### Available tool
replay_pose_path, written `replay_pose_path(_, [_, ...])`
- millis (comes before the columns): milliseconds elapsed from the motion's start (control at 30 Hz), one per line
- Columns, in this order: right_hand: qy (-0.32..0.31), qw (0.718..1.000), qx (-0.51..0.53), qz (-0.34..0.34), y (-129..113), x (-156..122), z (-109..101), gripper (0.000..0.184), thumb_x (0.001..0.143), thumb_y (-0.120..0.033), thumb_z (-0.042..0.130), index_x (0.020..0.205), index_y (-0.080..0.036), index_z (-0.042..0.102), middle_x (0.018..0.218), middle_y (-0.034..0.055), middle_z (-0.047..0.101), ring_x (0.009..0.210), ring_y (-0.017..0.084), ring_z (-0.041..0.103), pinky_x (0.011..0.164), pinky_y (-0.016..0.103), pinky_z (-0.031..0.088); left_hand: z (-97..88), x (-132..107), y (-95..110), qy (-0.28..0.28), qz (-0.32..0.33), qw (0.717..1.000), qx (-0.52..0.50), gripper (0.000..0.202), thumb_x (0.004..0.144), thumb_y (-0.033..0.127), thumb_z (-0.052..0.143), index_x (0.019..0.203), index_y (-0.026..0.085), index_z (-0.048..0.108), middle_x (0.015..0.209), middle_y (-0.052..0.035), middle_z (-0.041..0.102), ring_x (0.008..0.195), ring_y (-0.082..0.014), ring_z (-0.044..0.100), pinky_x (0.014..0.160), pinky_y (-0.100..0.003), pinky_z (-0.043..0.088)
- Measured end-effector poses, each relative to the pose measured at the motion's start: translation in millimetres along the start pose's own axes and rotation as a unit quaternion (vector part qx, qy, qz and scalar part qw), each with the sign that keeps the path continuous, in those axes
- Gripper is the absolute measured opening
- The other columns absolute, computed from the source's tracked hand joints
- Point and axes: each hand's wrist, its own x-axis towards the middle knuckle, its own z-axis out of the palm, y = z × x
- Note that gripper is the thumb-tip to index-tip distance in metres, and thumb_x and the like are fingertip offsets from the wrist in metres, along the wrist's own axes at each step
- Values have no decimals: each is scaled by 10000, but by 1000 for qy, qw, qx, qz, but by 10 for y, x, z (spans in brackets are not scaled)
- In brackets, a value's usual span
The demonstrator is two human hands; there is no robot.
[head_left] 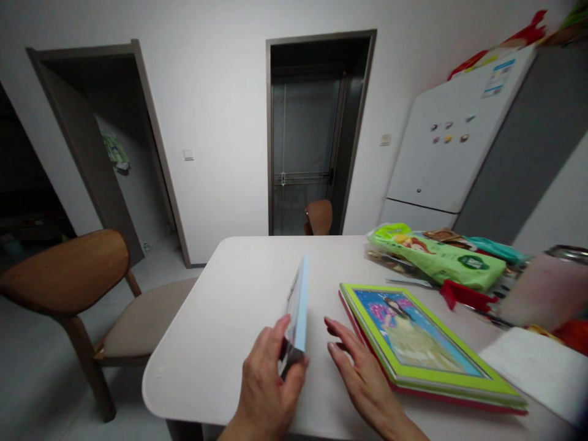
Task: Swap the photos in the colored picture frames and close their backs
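Note:
A thin flat panel with a light-blue edge point(302, 312) stands nearly edge-on to me above the white table point(206, 343). My left hand point(271, 373) grips its near end, thumb on one side and fingers on the other; its faces are mostly hidden, so I cannot tell whether it is a frame, a book or a box. My right hand point(361, 376) is open and holds nothing, its fingers pointing toward the panel, apart from it. Just right of that hand lies a green-framed picture point(418, 331) of a figure in a pale dress, on top of something red-edged.
Behind the picture are a green wipes pack point(450, 254), a red item point(466, 297) and a pinkish jar point(544, 288). White paper point(537, 367) lies at the right. A wooden chair point(68, 272) stands left of the table, and a fridge point(450, 135) at the back right.

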Motion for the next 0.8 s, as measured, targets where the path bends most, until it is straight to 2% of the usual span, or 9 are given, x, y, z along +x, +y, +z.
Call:
replay_pose_path(67, [-45, 998, -15, -35, -67, 16, 93, 426, 771, -368, 388, 1146, -177, 456, 1192, 100, 474, 1114, 193, 407, 944, 379, 330, -78, 6, -56, 32, -93, 993, -59, 423, 793, 258, 420, 1195, 173, 317, 1059, -85, 506, 768, -140, 542, 633, -246, 480])
replay_pose_path(133, [-89, 994, -33, -54, -87, 18, 178, 409, 765, -351, 406, 1123, -170, 485, 1173, 107, 488, 1104, 196, 415, 946, 377, 326, -97, -60, -178, 32, -157, 983, -90, 454, 788, 278, 426, 1208, 162, 299, 1146, -101, 473, 763, -137, 565, 636, -241, 486])
replay_pose_path(200, [-120, 989, -54, -62, -73, 3, 234, 379, 751, -326, 433, 1084, -171, 524, 1150, 112, 502, 1081, 204, 433, 932, 379, 338, -81, -185, -338, 12, -194, 977, -86, 492, 777, 283, 431, 1223, 141, 282, 1156, -109, 484, 834, -166, 574, 703, -270, 481])
replay_pose_path(267, [-134, 986, -78, -67, -48, -22, 259, 345, 732, -295, 460, 1041, -176, 557, 1131, 114, 512, 1059, 214, 445, 912, 385, 351, -52, -338, -495, -11, -208, 977, -42, 511, 762, 286, 441, 1224, 124, 296, 1182, -115, 476, 992, -209, 516, 826, -326, 432])
replay_pose_path(367, [-142, 979, -113, -88, -16, -67, 261, 307, 722, -253, 464, 996, -181, 582, 1102, 113, 523, 1031, 219, 456, 886, 385, 365, -14, -544, -662, -49, -198, 977, 59, 515, 755, 305, 439, 1207, 84, 334, 1198, -144, 462, 1102, -244, 423, 912, -394, 356])
replay_pose_path(500, [-139, 975, -137, -110, 9, -114, 257, 289, 718, -223, 461, 979, -203, 584, 1072, 101, 532, 998, 216, 471, 859, 383, 379, 11, -672, -719, -99, -133, 974, 152, 533, 765, 347, 425, 1175, 9, 375, 1066, -198, 540, 976, -275, 503, 837, -432, 414])
replay_pose_path(633, [-144, 971, -151, -120, 45, -144, 277, 296, 711, -211, 465, 985, -214, 577, 1069, 97, 526, 987, 214, 474, 849, 379, 383, 15, -685, -684, -114, -85, 971, 191, 493, 765, 336, 445, 1134, 9, 430, 997, -193, 563, 909, -272, 521, 794, -432, 442])
replay_pose_path(800, [-164, 965, -168, -117, 45, -136, 268, 297, 717, -207, 457, 989, -222, 574, 1072, 100, 512, 991, 220, 461, 844, 387, 370, -23, -677, -662, -126, -91, 968, 196, 468, 732, 340, 493, 1103, 55, 477, 1056, -187, 535, 969, -287, 490, 815, -449, 426])
